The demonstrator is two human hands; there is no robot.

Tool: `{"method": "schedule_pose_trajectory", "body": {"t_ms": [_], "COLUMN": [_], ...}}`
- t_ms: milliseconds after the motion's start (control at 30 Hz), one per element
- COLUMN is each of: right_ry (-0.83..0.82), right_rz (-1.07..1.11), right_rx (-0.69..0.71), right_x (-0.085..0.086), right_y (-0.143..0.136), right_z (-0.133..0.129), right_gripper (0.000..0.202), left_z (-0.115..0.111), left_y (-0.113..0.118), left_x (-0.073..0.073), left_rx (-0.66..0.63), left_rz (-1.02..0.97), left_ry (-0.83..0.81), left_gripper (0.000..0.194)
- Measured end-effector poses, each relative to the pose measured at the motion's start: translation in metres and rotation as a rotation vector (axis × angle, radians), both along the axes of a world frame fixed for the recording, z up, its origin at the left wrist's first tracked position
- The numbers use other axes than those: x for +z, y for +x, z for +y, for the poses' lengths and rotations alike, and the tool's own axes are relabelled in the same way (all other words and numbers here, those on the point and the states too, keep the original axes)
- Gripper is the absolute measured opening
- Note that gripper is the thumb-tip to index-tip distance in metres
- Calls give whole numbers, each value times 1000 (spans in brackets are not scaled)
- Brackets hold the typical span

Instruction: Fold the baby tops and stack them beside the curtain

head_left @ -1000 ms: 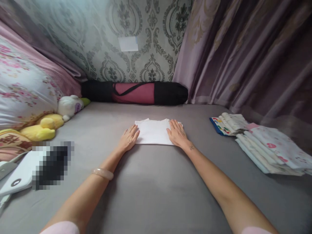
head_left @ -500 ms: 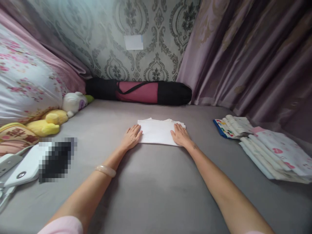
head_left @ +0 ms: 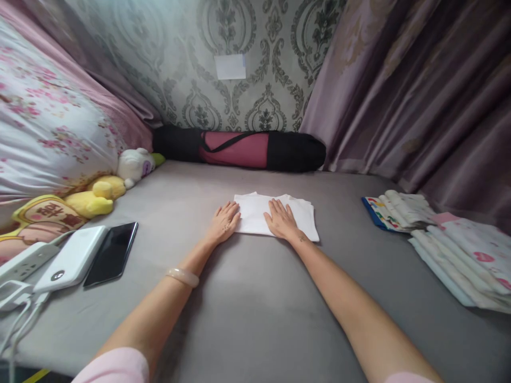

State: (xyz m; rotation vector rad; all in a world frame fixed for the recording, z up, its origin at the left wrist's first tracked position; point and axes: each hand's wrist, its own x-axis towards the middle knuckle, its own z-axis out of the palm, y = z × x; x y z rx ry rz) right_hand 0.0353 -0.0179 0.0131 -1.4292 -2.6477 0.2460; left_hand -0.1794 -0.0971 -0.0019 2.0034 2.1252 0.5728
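A folded white cloth (head_left: pixel 255 215) lies flat on the grey sheet (head_left: pixel 247 308), its far edge a little uneven. My left hand (head_left: pixel 224 221) rests at the cloth's left end, fingers stretched forward, partly on the cloth and partly on the sheet. Flat on the middle of the cloth lies my right hand (head_left: pixel 280 219), its fingers spread and the thumb pointing left. The cloth's right end shows uncovered beyond that hand. Neither hand grips anything. What kind of garment or cloth it is, I cannot tell.
Folded patterned cloths (head_left: pixel 399 210) and a larger folded stack (head_left: pixel 471 255) lie on the right. A black and maroon roll bag (head_left: pixel 239 149) lies along the wall. At left are a phone (head_left: pixel 112 254), a white power bank (head_left: pixel 72 258), a power strip (head_left: pixel 27 261) and plush toys (head_left: pixel 90 202).
My right hand has slid left from the cloth's right end to its middle. My left hand stays at the left end. The whole view has shifted slightly.
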Motion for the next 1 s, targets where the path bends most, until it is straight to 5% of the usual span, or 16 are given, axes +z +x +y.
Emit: {"method": "schedule_pose_trajectory", "body": {"t_ms": [367, 733, 1000], "right_ry": [-96, 25, -104], "right_rz": [-3, 59, 17], "right_rx": [-17, -5, -40], "right_x": [22, -7, 16], "right_y": [-26, -53, -67], "right_z": [-1, -7, -8], "right_gripper": [62, 64, 65], "left_z": [-2, -3, -1], "left_y": [3, 4, 3], "left_x": [3, 5, 3], "left_rx": [5, 34, 60], "left_rz": [12, -23, -55], "left_ry": [25, 38, 58], "left_gripper": [52, 49, 47]}}
